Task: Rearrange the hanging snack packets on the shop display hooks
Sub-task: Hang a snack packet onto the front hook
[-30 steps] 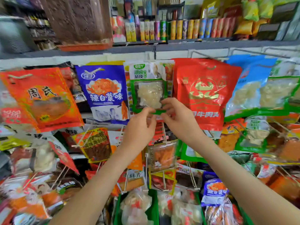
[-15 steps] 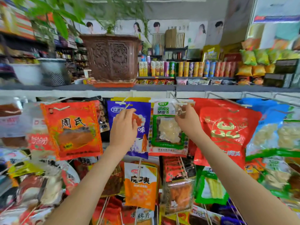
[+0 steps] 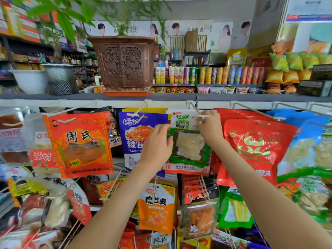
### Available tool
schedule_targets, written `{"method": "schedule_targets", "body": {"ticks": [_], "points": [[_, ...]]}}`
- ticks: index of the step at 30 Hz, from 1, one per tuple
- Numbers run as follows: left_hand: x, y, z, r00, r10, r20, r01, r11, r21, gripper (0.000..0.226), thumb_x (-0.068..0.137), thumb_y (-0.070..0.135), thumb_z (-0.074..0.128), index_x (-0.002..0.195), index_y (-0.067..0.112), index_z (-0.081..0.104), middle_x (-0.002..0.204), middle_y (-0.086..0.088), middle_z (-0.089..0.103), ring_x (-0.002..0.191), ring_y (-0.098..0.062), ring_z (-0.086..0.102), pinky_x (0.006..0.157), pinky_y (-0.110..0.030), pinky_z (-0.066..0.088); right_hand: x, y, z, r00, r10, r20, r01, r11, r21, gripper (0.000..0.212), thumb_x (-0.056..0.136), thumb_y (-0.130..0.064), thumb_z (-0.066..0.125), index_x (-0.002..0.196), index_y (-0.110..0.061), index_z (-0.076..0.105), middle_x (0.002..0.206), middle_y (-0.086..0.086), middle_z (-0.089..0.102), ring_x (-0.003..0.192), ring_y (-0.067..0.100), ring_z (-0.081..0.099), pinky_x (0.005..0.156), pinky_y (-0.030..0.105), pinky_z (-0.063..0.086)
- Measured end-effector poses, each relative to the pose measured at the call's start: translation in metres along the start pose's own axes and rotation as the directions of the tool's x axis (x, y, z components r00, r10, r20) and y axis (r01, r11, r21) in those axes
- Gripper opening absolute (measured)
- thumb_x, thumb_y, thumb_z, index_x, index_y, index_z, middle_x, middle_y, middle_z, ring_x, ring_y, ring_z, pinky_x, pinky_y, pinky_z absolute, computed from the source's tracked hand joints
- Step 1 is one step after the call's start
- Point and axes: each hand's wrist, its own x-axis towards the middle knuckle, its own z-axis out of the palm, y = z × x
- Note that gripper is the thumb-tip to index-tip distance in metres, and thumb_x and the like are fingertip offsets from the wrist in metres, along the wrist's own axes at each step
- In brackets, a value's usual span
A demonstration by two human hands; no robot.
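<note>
A white and green snack packet with a clear window hangs on a white display hook in the top row. My right hand pinches the packet's top right corner at the hook's tip. My left hand holds the packet's left edge, partly covering the blue packet beside it. A large red packet hangs to the right and an orange-red one to the left.
Above the hooks a shelf carries a carved brown plant pot, a white bowl and rows of snack tubes. Lower hooks hold several packets, among them an orange one and a green one.
My view tilted up from the lower rows to the top row. Both hands rose from the packet's bottom edge; my right hand went to its top at the hook and my left hand to its left side.
</note>
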Motion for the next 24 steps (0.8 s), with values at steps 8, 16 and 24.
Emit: {"method": "schedule_targets", "body": {"ticks": [8, 16, 24], "points": [[-0.002, 0.041, 0.001, 0.966, 0.175, -0.188, -0.157, 0.982, 0.104, 0.039, 0.085, 0.009, 0.061, 0.123, 0.008, 0.056, 0.125, -0.010, 0.056, 0.115, -0.028, 0.051, 0.096, -0.039, 0.042, -0.036, -0.022, -0.051, 0.995, -0.100, 0.014, 0.100, 0.995, -0.020, 0.019, 0.091, -0.022, 0.054, 0.079, -0.010, 0.061, 0.074, -0.004, 0.039, 0.086, 0.016, 0.040, 0.062, 0.029, 0.027], [-0.028, 0.082, 0.012, 0.925, 0.193, -0.327, -0.065, 0.929, 0.364, 0.043, 0.087, 0.025, 0.059, 0.125, 0.008, 0.053, 0.128, -0.012, 0.055, 0.124, -0.030, 0.043, 0.109, -0.049, 0.017, -0.063, -0.034, -0.097, 0.964, -0.249, 0.091, 0.241, 0.967, 0.087, 0.024, 0.090, -0.018, 0.052, 0.069, -0.009, 0.058, 0.069, 0.001, 0.048, 0.071, 0.020, 0.048, 0.059, 0.032, 0.033], [-0.046, 0.145, 0.021, 0.934, 0.255, -0.251, -0.167, 0.931, 0.324, 0.019, 0.087, 0.027, 0.051, 0.088, 0.013, 0.065, 0.077, -0.007, 0.060, 0.080, -0.032, 0.056, 0.077, -0.040, 0.030, -0.101, 0.019, -0.162, 0.940, -0.312, 0.140, 0.293, 0.946, 0.140, 0.015, 0.089, -0.016, 0.056, 0.095, -0.013, 0.070, 0.078, 0.000, 0.055, 0.075, 0.015, 0.047, 0.065, 0.030, 0.036]]}}
